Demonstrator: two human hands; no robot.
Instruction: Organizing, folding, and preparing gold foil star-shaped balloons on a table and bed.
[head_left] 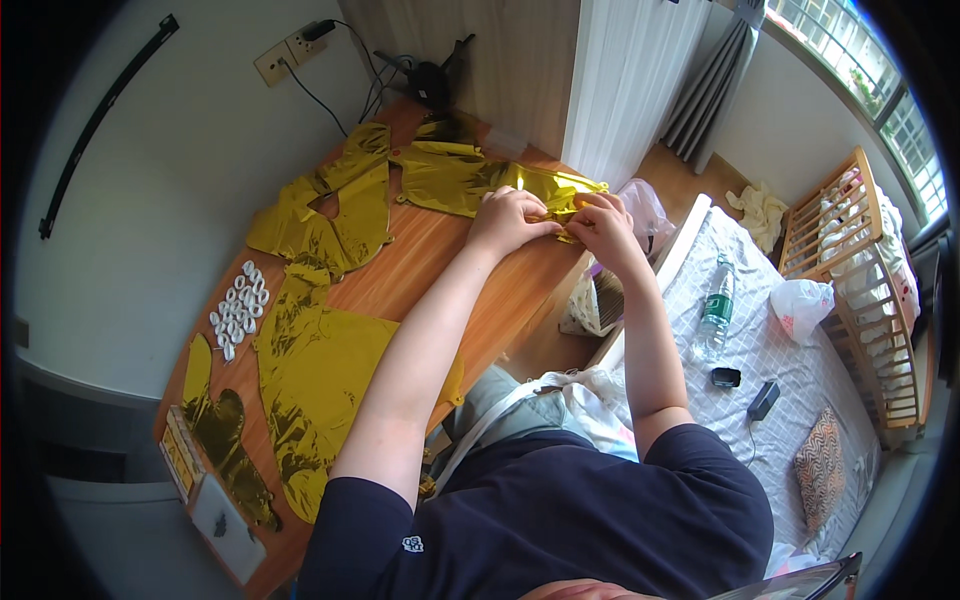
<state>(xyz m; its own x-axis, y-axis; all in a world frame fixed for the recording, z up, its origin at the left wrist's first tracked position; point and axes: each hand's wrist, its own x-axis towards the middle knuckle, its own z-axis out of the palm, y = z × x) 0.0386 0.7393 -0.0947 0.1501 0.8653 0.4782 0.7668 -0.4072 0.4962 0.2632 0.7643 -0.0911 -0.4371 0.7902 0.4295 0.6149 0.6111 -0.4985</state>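
Note:
Flat gold foil balloons (330,350) lie spread over a wood-grain desk (480,275). At the desk's far right, my left hand (508,222) and my right hand (600,225) meet over one of them, a long gold foil balloon (450,185). The fingers of both hands are pinched together on its right end, close to the desk's edge. My fingers hide the exact spot they grip. Another gold balloon (355,220), with cut-out gaps, rests left of my forearms. A smaller one (220,430) lies by the near left edge.
Several small white coils (240,305) sit at the desk's left side. A black device (430,85) with cables stands at the back corner. To the right is a bed (740,360) holding a water bottle (715,310) and a plastic bag (800,305), with a wooden crib (860,290) beyond.

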